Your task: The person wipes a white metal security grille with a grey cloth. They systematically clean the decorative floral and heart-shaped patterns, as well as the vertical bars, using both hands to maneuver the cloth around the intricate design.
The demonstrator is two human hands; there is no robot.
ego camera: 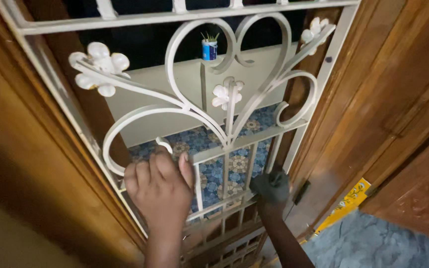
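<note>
The left hand (159,187) curls shut around the white metal grille (224,124)'s scroll. The right hand (271,188) presses a dark cloth (270,185) against the lower bar, close beside the wooden door frame (373,99).

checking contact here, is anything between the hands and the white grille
Nothing visible. The left hand grips the grille directly; the right hand presses a dark cloth against its lower bars.

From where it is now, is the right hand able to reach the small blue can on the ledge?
Probably not directly. The right hand is low on the white metal grille, and the small blue can stands behind it on the ledge. The scroll openings look narrow.
</note>
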